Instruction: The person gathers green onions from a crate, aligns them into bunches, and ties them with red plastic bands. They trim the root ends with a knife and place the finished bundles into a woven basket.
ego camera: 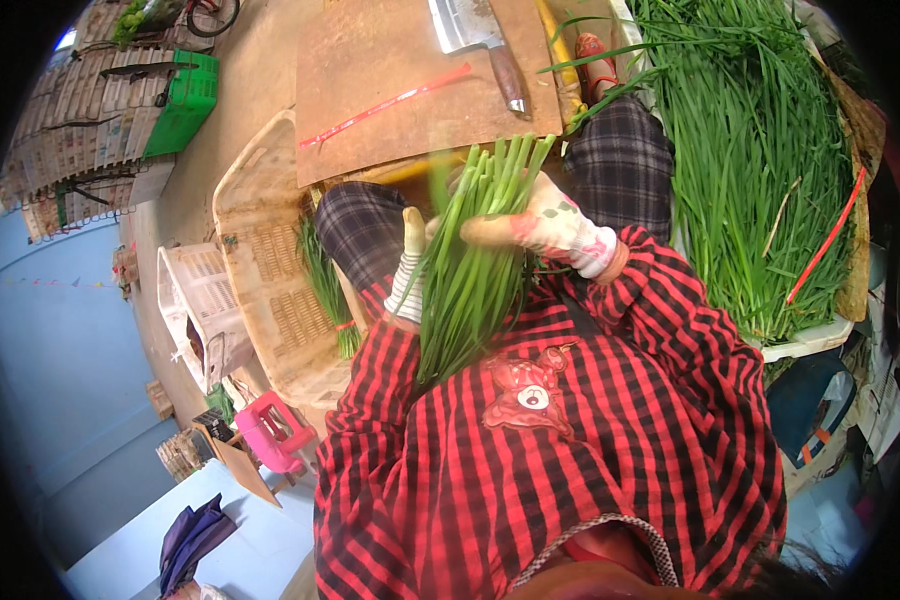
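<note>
A bunch of Chinese chives [480,247] is held above my lap, its pale cut ends pointing up towards the board and its leaves hanging against my checked shirt. Around its upper part is my right hand [555,225], in a floral glove, thumb across the front. My left hand [411,259], in a striped glove, is against the bunch's left side with its thumb raised; its fingers are mostly hidden behind the leaves. A blurred green streak shows above that thumb. On the wooden board [390,90] in front lie a cleaver [487,52] and a red tie strip [386,105].
Loose chives [750,165] fill a white crate [806,341] on my right, with a red strip on top. Left of my knee, a plastic crate [270,262] contains a tied chive bundle [326,285]. Beyond are stacked crates [97,112] and a pink stool [274,431].
</note>
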`<state>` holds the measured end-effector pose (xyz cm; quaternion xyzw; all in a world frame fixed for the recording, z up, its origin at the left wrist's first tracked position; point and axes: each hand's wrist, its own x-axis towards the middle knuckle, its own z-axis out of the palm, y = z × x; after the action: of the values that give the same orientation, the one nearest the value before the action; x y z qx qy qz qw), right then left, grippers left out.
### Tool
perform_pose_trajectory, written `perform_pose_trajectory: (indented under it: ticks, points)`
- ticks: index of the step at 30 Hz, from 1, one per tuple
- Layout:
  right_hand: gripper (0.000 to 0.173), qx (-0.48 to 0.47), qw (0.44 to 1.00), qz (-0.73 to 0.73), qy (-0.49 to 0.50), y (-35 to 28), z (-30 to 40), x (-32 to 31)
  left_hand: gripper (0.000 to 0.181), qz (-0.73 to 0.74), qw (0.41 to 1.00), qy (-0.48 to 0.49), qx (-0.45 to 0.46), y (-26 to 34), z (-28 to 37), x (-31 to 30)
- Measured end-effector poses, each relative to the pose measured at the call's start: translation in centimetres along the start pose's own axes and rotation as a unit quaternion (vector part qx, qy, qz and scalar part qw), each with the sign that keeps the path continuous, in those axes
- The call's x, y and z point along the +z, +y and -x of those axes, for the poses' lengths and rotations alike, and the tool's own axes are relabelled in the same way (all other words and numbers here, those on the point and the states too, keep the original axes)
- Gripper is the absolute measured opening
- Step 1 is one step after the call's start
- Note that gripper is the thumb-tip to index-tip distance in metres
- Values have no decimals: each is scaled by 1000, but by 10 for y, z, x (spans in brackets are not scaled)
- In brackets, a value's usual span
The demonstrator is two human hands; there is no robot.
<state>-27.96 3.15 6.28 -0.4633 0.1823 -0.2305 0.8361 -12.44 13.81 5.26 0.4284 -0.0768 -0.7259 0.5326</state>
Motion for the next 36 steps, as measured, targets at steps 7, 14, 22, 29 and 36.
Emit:
perform_pose_trajectory:
  ticks: [7, 14, 22, 29, 36]
  points:
    - [40, 42, 985, -163, 41, 21, 4, -1, 30, -249, 956, 99, 116, -13, 22, -22]
    - [39, 33, 964, -261, 47, 27, 3, 5, 38, -284, 958, 32, -2, -6, 33, -21]
    - [44, 56, 983, -175, 9, 21, -3, 7, 97, -36, 978, -135, 155, 14, -5, -31]
    - [52, 104, 970, 209, -60, -31, -7, 5, 97, 124, 922, -362, -62, -19, -19, -40]
    - [67, -106, 992, 9, -71, -21, -33, -72, 93, 180, 886, -415, -106, -25, -30, -38]
